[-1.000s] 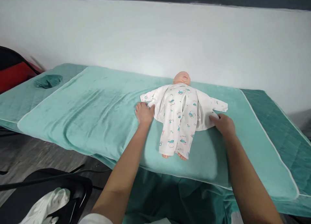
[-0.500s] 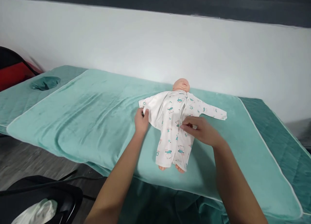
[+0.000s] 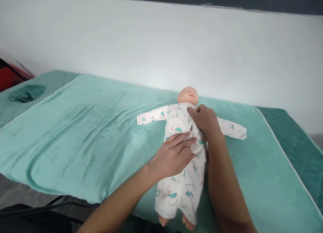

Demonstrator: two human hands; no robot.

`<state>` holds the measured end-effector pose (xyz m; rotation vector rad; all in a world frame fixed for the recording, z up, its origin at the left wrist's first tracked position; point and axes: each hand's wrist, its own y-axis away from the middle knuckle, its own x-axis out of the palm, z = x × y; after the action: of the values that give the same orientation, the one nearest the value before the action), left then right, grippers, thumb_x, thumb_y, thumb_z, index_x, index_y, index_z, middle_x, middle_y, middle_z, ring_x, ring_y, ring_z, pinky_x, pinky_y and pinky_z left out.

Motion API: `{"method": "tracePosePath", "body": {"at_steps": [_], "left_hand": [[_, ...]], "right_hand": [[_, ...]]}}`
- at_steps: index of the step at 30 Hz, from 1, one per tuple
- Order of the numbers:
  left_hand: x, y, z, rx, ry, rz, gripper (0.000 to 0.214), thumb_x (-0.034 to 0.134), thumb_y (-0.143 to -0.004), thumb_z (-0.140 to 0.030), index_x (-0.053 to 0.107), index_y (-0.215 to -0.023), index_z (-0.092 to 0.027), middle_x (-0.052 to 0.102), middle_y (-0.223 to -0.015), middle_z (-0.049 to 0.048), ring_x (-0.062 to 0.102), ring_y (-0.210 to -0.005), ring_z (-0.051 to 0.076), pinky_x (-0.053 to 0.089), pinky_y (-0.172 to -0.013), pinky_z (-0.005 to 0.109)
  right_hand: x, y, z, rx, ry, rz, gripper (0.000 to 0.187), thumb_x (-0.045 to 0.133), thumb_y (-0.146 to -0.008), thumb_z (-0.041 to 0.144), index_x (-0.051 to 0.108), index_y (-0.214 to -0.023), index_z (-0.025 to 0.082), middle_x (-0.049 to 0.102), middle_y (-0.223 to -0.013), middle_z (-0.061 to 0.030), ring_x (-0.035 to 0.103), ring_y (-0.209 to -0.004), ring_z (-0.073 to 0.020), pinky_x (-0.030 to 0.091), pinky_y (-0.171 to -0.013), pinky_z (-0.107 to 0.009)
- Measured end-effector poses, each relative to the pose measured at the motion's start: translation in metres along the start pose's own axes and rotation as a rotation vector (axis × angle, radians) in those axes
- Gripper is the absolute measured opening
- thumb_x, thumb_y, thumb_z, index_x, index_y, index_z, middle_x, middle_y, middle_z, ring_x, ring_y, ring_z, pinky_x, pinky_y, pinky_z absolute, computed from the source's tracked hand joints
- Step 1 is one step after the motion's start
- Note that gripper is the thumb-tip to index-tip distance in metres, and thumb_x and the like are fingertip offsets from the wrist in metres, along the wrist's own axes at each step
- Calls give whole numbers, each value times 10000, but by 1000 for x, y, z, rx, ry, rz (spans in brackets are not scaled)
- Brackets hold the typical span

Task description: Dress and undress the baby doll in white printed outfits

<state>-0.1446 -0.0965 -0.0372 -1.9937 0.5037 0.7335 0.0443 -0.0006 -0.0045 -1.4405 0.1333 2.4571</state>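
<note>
A baby doll (image 3: 188,95) lies on its back on a teal blanket (image 3: 83,132), dressed in a white printed sleepsuit (image 3: 176,189) with both sleeves spread out. My left hand (image 3: 174,155) rests flat on the doll's belly, fingers stretched out and pressing the suit's front flap. My right hand (image 3: 205,120) sits on the doll's chest just under the chin, fingers curled at the suit's neck opening. Whether it pinches the cloth is hidden. The doll's bare feet (image 3: 174,222) stick out at the bottom.
The blanket covers a darker teal padded table (image 3: 297,132) with a face hole (image 3: 26,93) at the far left. A white wall (image 3: 161,47) runs right behind it. A red object (image 3: 7,79) shows at the left edge, and dark floor (image 3: 15,196) lies below the table's near edge.
Both hands came in from the suit's outer edges to the doll's middle. The open flaps are now folded shut over the body. The view has moved closer.
</note>
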Motion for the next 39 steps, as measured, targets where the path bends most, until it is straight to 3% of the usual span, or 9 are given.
{"method": "tracePosePath", "body": {"at_steps": [3, 6, 8, 12, 16, 19, 26, 34, 39], "left_hand": [[-10, -11, 19, -131, 120, -151, 134, 544, -971, -207, 647, -888, -231, 776, -1114, 48, 706, -1097, 179, 565, -969, 360], [-18, -45, 51, -461, 66, -262, 183, 531, -981, -278, 693, -919, -221, 763, -996, 49, 689, -956, 179, 543, -901, 345], [-15, -73, 74, -615, 101, -215, 182, 559, -950, -289, 724, -936, -214, 747, -979, 43, 669, -901, 176, 523, -833, 317], [1, -112, 103, -773, 226, -101, 147, 626, -883, -307, 719, -834, -204, 748, -905, 25, 656, -831, 176, 482, -776, 306], [9, -121, 108, -796, 187, -52, 103, 632, -833, -192, 648, -732, -201, 725, -841, 18, 618, -757, 160, 462, -758, 308], [7, -125, 105, -797, 187, -49, 130, 617, -841, -182, 621, -712, -198, 708, -803, 21, 596, -722, 158, 461, -747, 315], [21, -137, 100, -825, 375, -222, 101, 605, -812, -147, 631, -725, -191, 669, -715, 0, 591, -672, 127, 461, -701, 277], [26, -120, 111, -867, 720, -302, 110, 710, -781, -234, 649, -713, -172, 589, -614, -22, 516, -554, 76, 421, -577, 233], [27, -118, 110, -864, 701, -283, 60, 709, -776, -222, 683, -755, -172, 626, -635, -14, 525, -562, 83, 414, -569, 237]], "right_hand": [[3, -1, -4, -16, -48, 12, 305, 552, -890, 490, 545, -725, 234, 655, -728, -54, 494, -645, -197, 315, -640, -313], [5, -5, -12, -45, -161, -26, 243, 547, -871, 397, 571, -705, 221, 665, -730, -50, 508, -667, -187, 326, -646, -307], [7, -8, -17, -48, -263, -61, 207, 570, -845, 367, 613, -722, 207, 676, -737, -46, 527, -694, -185, 349, -665, -301], [12, -11, -23, 23, -555, -95, 216, 639, -785, 391, 683, -759, 181, 679, -744, -25, 539, -701, -169, 385, -675, -293], [17, -12, -24, 113, -904, -18, 265, 700, -727, 439, 704, -789, 182, 629, -678, 18, 470, -590, -122, 368, -580, -267], [19, -11, -22, 121, -976, -27, 268, 735, -700, 423, 732, -811, 179, 661, -712, 11, 506, -612, -124, 398, -586, -261], [24, -11, -22, 109, -1199, -8, 223, 767, -693, 369, 761, -833, 195, 717, -797, -9, 608, -705, -159, 500, -689, -289], [31, -12, -22, 20, -1172, 71, 288, 740, -754, 434, 776, -933, 211, 699, -796, -2, 578, -673, -141, 487, -660, -284], [28, -12, -20, 23, -1055, 65, 318, 748, -750, 450, 787, -942, 199, 670, -753, 11, 504, -611, -104, 437, -611, -257]]}}
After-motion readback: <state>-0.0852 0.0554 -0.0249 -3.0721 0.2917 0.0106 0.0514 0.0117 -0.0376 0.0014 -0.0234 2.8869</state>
